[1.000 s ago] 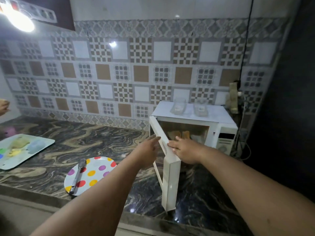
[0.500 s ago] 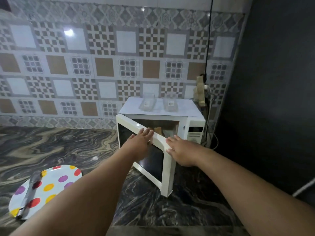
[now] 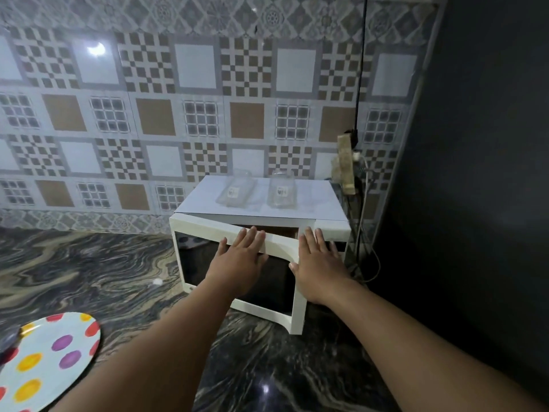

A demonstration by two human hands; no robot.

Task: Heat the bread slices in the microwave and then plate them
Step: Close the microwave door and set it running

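At the back of the marble counter, both hands lie flat with straight fingers on the microwave door [image 3: 237, 272], left hand [image 3: 242, 260] beside right hand [image 3: 318, 263], holding nothing. The door stands slightly ajar; the bread, presumably inside, is hidden. I'd judge a last firm push latches it, then the controls need setting, while the spotted plate [image 3: 56, 349] waits at the counter's near left.

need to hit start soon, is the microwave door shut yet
Not quite: the door is ajar, a gap showing at its top right edge, with both the left hand and right hand flat on it.
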